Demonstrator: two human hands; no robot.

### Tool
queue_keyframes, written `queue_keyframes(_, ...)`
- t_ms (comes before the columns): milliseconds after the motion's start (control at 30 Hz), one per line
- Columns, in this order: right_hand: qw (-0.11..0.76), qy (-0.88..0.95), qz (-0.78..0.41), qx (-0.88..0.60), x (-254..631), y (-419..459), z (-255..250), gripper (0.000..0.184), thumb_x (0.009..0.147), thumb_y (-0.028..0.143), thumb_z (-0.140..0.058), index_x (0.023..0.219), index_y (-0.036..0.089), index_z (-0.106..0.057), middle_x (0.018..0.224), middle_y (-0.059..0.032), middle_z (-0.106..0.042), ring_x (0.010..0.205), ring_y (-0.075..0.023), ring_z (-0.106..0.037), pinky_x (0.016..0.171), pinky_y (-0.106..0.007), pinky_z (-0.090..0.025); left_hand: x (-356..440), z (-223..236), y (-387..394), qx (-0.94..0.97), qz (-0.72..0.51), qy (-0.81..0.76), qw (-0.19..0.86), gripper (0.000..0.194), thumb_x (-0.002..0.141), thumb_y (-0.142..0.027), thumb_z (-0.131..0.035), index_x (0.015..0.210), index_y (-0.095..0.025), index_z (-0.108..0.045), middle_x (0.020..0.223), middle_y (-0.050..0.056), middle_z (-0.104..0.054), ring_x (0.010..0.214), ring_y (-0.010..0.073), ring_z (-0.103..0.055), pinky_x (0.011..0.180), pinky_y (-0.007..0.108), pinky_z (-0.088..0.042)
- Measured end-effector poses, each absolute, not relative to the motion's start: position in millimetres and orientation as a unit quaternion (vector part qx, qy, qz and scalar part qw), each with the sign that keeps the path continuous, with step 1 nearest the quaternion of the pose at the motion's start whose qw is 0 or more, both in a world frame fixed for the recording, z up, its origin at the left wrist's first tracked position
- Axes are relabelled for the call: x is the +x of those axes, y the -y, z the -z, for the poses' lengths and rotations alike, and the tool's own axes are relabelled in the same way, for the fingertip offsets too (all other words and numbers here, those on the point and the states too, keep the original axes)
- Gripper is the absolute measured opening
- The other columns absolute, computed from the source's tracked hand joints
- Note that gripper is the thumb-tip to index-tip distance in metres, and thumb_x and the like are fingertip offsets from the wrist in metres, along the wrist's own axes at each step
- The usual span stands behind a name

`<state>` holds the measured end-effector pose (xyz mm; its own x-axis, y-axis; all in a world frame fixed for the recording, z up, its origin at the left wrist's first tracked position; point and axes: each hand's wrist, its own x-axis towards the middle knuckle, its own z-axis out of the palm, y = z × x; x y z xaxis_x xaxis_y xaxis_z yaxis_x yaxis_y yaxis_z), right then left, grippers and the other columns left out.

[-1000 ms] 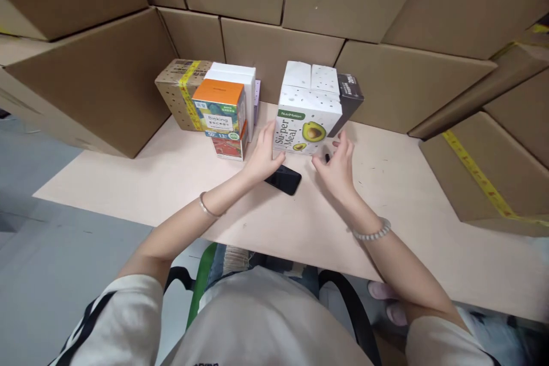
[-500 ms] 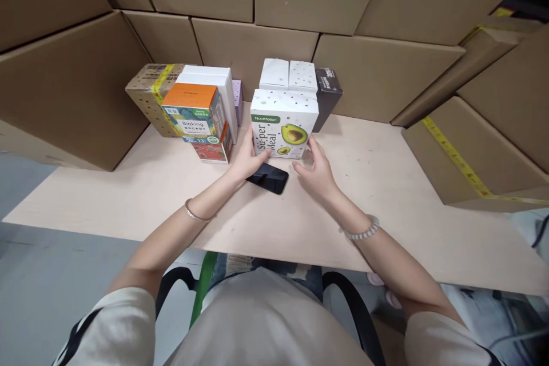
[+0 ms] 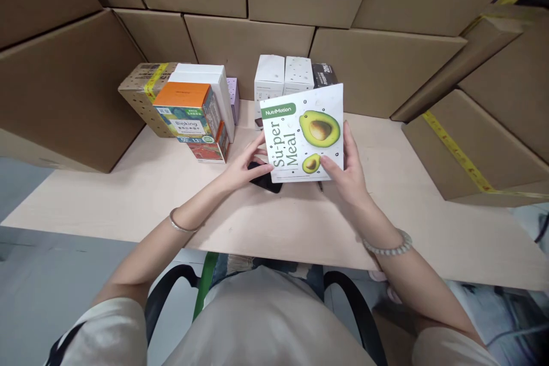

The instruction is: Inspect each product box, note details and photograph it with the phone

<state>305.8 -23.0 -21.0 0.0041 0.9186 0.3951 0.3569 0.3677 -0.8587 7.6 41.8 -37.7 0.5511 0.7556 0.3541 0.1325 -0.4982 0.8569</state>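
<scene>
A white NutriMotion "Su-per Meal" box (image 3: pixel 283 137) with avocado pictures is held up off the table, its printed front tilted toward me. My right hand (image 3: pixel 349 174) grips its right side, thumb on the front and fingers behind. Beside the lower left edge is my left hand (image 3: pixel 246 166), fingers spread and loose; whether its tips touch the box is hard to tell. A black phone (image 3: pixel 266 180) lies under the left hand and the box, partly covered. Just below the box shows the tip of a thin, pen-like thing (image 3: pixel 320 186).
Behind the held box stand two white boxes (image 3: pixel 269 77) and a dark box (image 3: pixel 325 75). To the left are grouped an orange-topped Binking box (image 3: pixel 184 117), a white box (image 3: pixel 223 91), a purple box (image 3: pixel 234 100) and a taped brown box (image 3: pixel 141 91). Large cartons (image 3: pixel 249 46) wall the table.
The avocado box has come off the table, toward me and rightward, tilting. My right hand has closed on its side; my left hand's fingers have loosened at the left edge.
</scene>
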Motion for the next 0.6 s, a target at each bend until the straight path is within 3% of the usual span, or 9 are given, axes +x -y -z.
queue_keyframes(100, 0.550, 0.587, -0.318, -0.502, 316.4, 30.1, 26.9, 0.098, 0.094, 0.066, -0.075, 0.176, 0.043, -0.027, 0.180, -0.0075, -0.041, 0.161, -0.0393, -0.049, 0.123, -0.064, -0.056, -9.3, 49.7, -33.2, 0.826, -0.295, -0.376, 0.299, 0.069, 0.109, -0.066, -0.049, 0.168, -0.030, -0.049, 0.170, 0.016, -0.052, 0.161, 0.0382, -0.048, 0.133, 0.063, -0.041)
queue_keyframes(233, 0.561, 0.575, -0.317, -0.504, 320.0, 35.0, 35.3, 0.091, 0.099, 0.063, -0.069, 0.177, 0.043, -0.026, 0.176, -0.0068, -0.048, 0.159, -0.0361, -0.053, 0.125, -0.066, -0.054, -10.7, 73.5, -21.9, 0.845, -0.212, -0.457, 0.179, 0.076, 0.108, -0.067, -0.048, 0.166, -0.018, -0.052, 0.172, 0.025, -0.048, 0.167, 0.0488, -0.034, 0.135, 0.077, -0.023)
queue_keyframes(367, 0.568, 0.584, -0.304, -0.493, 314.9, 37.1, 34.6, 0.089, 0.102, 0.063, -0.064, 0.177, 0.043, -0.022, 0.179, -0.0061, -0.044, 0.161, -0.0357, -0.051, 0.127, -0.064, -0.054, 3.1, 84.0, -36.8, 0.878, -0.183, -0.409, 0.166, 0.073, 0.107, -0.068, -0.052, 0.163, -0.022, -0.056, 0.174, 0.023, -0.047, 0.168, 0.0495, -0.033, 0.136, 0.080, -0.016)
queue_keyframes(600, 0.604, 0.547, -0.320, -0.483, 305.3, 43.1, 27.4, 0.091, 0.096, 0.066, -0.069, 0.174, 0.040, -0.031, 0.177, -0.0081, -0.047, 0.160, -0.0374, -0.052, 0.123, -0.064, -0.057, 44.6, 90.4, -80.5, 0.884, -0.217, -0.361, 0.200, 0.059, 0.102, -0.055, -0.061, 0.149, -0.022, -0.068, 0.170, 0.020, -0.053, 0.167, 0.0502, -0.034, 0.136, 0.080, -0.017)
